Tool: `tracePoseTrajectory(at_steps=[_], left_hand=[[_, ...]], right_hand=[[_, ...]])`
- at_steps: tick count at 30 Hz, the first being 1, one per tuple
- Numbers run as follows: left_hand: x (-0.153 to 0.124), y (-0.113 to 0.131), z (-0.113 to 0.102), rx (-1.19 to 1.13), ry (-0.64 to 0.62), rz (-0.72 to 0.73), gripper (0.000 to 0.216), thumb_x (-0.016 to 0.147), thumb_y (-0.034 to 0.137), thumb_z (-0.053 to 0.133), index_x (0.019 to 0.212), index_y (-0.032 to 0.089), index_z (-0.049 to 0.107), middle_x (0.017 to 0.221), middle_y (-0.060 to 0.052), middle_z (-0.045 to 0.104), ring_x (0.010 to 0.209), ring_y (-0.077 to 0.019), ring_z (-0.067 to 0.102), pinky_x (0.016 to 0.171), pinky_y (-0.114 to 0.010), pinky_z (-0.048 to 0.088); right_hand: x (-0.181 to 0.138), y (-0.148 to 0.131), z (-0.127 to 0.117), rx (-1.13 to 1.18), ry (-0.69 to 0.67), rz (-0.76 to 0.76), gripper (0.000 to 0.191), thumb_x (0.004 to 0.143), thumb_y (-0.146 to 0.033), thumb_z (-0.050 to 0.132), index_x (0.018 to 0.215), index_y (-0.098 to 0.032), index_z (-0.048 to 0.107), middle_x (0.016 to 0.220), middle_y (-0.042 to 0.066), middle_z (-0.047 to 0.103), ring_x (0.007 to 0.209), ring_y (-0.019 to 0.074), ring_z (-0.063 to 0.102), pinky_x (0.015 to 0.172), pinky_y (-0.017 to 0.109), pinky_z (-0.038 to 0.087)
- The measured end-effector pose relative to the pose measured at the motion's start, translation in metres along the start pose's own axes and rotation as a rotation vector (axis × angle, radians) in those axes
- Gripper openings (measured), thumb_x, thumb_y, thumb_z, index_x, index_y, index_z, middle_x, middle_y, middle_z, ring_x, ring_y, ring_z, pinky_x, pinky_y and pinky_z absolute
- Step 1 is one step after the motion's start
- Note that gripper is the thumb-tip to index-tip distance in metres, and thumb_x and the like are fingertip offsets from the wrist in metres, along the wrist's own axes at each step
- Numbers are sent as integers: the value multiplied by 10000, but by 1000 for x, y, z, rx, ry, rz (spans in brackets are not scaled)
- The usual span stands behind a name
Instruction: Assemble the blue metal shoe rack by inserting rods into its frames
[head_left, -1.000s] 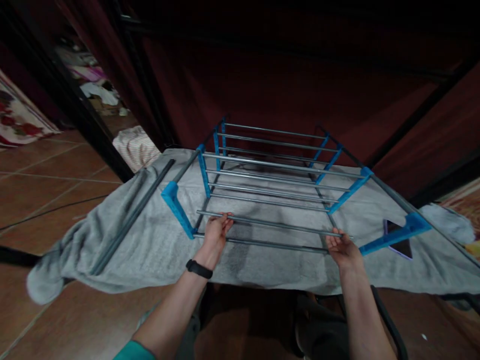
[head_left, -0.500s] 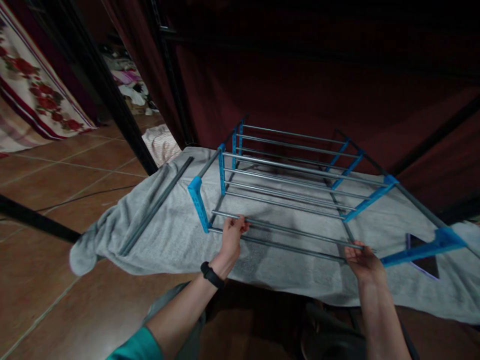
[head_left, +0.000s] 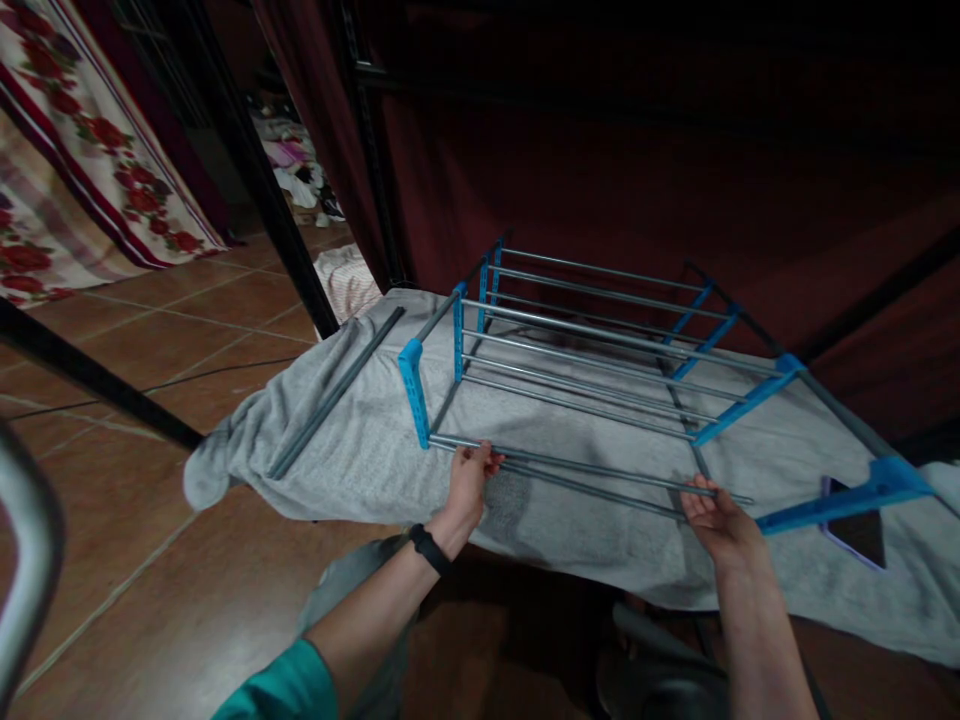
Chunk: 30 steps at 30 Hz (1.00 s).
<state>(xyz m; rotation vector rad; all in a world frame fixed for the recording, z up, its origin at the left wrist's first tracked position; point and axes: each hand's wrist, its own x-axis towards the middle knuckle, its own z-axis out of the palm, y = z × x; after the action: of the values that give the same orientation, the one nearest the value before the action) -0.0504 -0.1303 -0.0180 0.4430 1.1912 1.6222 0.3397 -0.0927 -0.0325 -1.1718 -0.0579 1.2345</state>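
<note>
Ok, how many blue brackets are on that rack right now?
8 blue brackets: four up the rack's left side, four up its right, the nearest pair flanking the held rod. Far ones overlap dimly; others may be hidden.

A home: tiled floor [head_left: 135, 560], floral curtain [head_left: 90, 150], scattered laundry [head_left: 300, 180].

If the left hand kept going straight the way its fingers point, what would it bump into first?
The left hand grips a grey rod; past it, probably the rack's next rods over the grey towel, though depth is unclear.
</note>
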Motion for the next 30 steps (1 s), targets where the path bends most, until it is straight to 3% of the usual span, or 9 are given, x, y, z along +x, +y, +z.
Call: tracePoseTrajectory(at_steps=[14, 20, 24, 27, 30], left_hand=[[3, 4, -8, 28, -8, 2, 493, 563, 523, 808, 739, 181, 499, 621, 6, 554, 717, -206, 659, 634, -277, 464], [1, 0, -12, 126, -30, 50, 487, 646, 603, 722, 735, 183, 493, 658, -27, 592, 682, -187, 645, 612, -276, 466], [0, -6, -11, 273, -91, 107, 465, 757, 639, 588, 771, 178, 525, 745, -93, 653, 652, -192, 634, 569, -285, 451], [-2, -10, -10, 432, -177, 192, 460, 845, 616, 458, 741, 182, 564, 697, -91, 640, 597, -188, 602, 544, -294, 428], [-9, -10, -10, 630, -303, 331, 387, 875, 518, 478, 680, 204, 593, 637, -66, 606, 589, -185, 564, 601, -312, 429]], right_hand=[[-14, 2, -4, -78, -30, -10, 267, 939, -115, 382, 768, -177, 578, 893, 40, 663, 781, 115, 689, 675, 255, 623], [-23, 2, -11, -121, -26, 6, 262, 938, -107, 375, 797, -178, 584, 905, 41, 653, 792, 114, 685, 684, 252, 623], [-26, 4, -12, -118, -21, -19, 277, 952, -126, 354, 801, -178, 580, 912, 42, 641, 797, 111, 683, 699, 253, 620], [-27, 6, -9, -106, -5, -38, 267, 944, -114, 362, 799, -177, 577, 903, 38, 634, 798, 105, 678, 722, 250, 616], [-28, 6, -6, -103, 6, -36, 280, 939, -97, 349, 794, -175, 576, 899, 38, 630, 810, 103, 676, 763, 258, 609]])
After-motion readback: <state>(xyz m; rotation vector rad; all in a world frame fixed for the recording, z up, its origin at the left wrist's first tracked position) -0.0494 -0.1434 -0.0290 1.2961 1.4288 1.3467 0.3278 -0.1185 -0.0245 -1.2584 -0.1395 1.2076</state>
